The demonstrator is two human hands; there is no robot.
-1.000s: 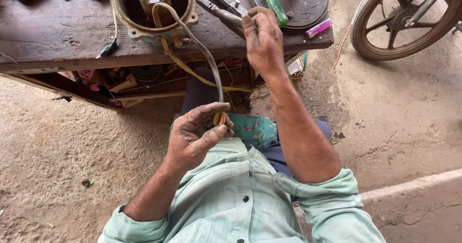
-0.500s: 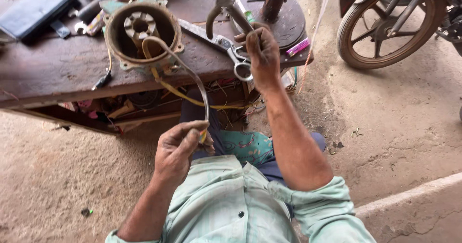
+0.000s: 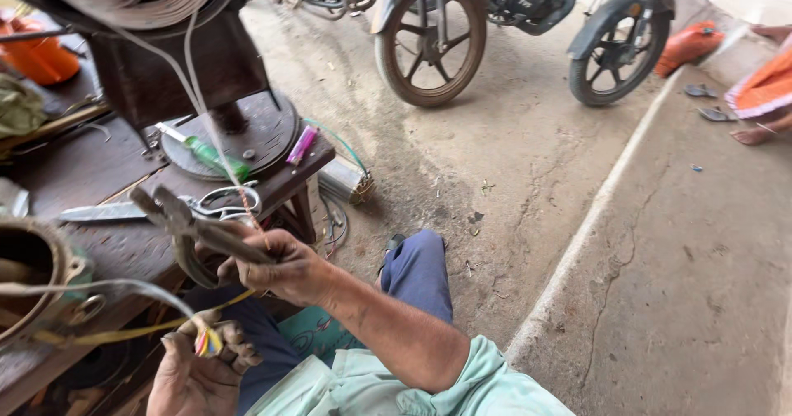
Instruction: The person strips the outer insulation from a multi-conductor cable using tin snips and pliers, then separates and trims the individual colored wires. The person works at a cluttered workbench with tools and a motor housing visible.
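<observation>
My right hand (image 3: 285,266) grips a pair of metal pliers (image 3: 186,222) by the handles, jaws pointing up-left over the edge of the wooden bench (image 3: 91,169). My left hand (image 3: 198,371) is low at the bottom left, fingers pinched around a bundle of coloured wire ends (image 3: 205,342) inside a clear sleeve. That sleeve (image 3: 107,288) arcs left to a round motor housing (image 3: 29,276) on the bench. Scissors (image 3: 219,200) lie on the bench just behind the pliers.
A coil-winding stand (image 3: 177,61) with thin wire rises at top left. A green-handled screwdriver (image 3: 216,156) and a pink lighter (image 3: 301,144) lie on its round base. Two motorcycle wheels (image 3: 429,45) stand behind. Another person's foot (image 3: 755,134) is at far right.
The view swung up and right from the bench top to the street. My right hand lifted the pliers off the bench and drew them toward me. My left hand kept the wires, sinking lower.
</observation>
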